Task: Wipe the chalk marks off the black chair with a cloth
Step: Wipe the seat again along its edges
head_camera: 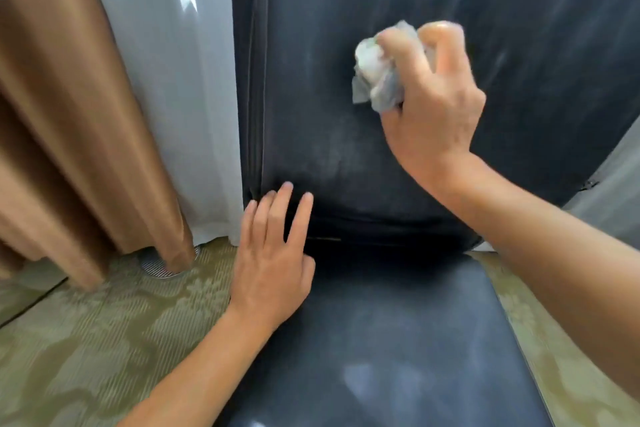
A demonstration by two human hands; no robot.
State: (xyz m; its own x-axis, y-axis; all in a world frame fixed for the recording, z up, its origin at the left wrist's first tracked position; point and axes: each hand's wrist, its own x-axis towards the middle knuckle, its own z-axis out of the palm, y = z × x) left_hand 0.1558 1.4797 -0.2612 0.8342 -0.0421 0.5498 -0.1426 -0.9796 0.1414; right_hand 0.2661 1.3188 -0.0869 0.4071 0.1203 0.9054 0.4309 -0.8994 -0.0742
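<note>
The black chair (398, 340) fills the middle of the head view, its tall backrest (311, 45) rising ahead of the seat. Faint pale chalk smears (332, 152) cloud the lower backrest, and thin streaks run across its upper right. My right hand (433, 104) grips a crumpled white cloth (377, 69) and holds it against the backrest, above the smears. My left hand (273, 253) rests flat with fingers spread at the seat's back left corner, fingertips touching the foot of the backrest.
A brown curtain (69, 114) and a sheer white curtain (173, 97) hang to the left of the chair. Patterned green carpet (104, 340) covers the floor on both sides. A round metal floor fitting (162, 267) sits under the curtain hem.
</note>
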